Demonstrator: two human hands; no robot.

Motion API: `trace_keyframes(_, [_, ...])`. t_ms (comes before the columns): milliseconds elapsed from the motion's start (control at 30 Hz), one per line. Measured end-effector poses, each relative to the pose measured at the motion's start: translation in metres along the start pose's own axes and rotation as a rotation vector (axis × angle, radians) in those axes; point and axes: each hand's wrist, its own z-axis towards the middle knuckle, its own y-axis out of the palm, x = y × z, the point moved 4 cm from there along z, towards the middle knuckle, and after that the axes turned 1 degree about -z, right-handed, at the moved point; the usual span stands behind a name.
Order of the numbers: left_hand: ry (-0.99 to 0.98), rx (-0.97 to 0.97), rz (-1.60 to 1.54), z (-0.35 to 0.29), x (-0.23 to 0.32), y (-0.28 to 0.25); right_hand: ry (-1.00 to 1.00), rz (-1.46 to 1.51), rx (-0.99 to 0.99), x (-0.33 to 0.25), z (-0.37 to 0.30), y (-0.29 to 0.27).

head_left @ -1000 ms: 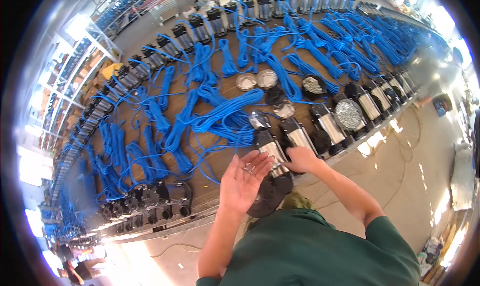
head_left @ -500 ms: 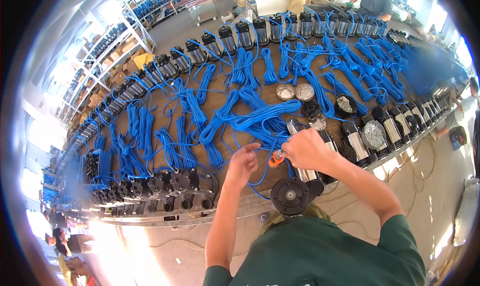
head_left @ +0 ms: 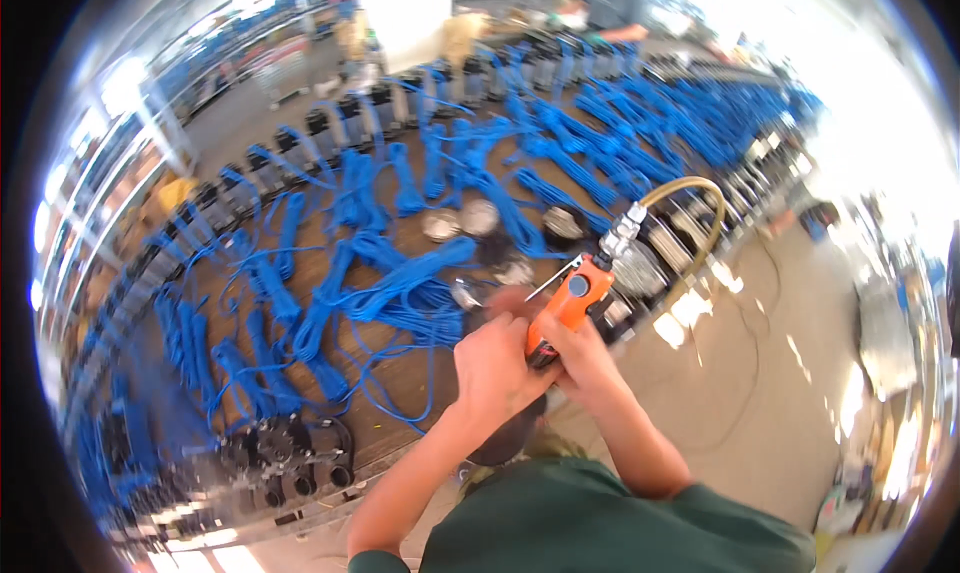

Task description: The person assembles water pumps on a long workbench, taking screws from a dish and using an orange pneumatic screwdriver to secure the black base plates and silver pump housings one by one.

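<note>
My right hand (head_left: 592,365) is closed around the lower part of an orange pneumatic tool (head_left: 573,301), which has a thin silver lever along its side. From the tool's silver fitting (head_left: 623,231) a yellowish hose (head_left: 722,213) loops away to the right. Against the tool's dark lower end, my left hand (head_left: 495,366) has its fingers curled; whatever they grip is hidden. Beneath both hands shows the dark round end of a pump (head_left: 508,441), mostly covered and blurred. Left of the hands lies a bundle of blue cable (head_left: 405,273).
Silver discs (head_left: 479,219) lie beyond my hands. Black-topped metal cylinders (head_left: 350,120) line the table's far edge, and more pumps (head_left: 690,228) stand at right. Black pump housings (head_left: 283,441) sit at front left. Across the table is another person (head_left: 615,11).
The orange tool has come up off the table area and turned, its fitting now pointing far right. My left hand has moved in beside my right. The view has swung rightward.
</note>
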Motion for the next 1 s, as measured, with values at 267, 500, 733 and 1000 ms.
trace_keyframes(267, [-0.116, -0.362, -0.25, 0.098, -0.026, 0.097, -0.393, 0.321, 0.598, -0.008, -0.045, -0.139])
trace_keyframes(500, [0.185, -0.554, 0.264, 0.176, -0.054, 0.372, -0.312, 0.608, 0.943, 0.008, -0.115, -0.205])
trace_keyframes(733, [0.135, -0.598, 0.088, 0.191, -0.031, 0.435, -0.352, 0.631, 1.1, 0.0, -0.161, -0.265])
trace_keyframes(1000, [-0.58, -0.618, -0.846, 0.185, -0.034, 0.355, -0.542, 0.486, 0.977, -0.051, -0.123, -0.249])
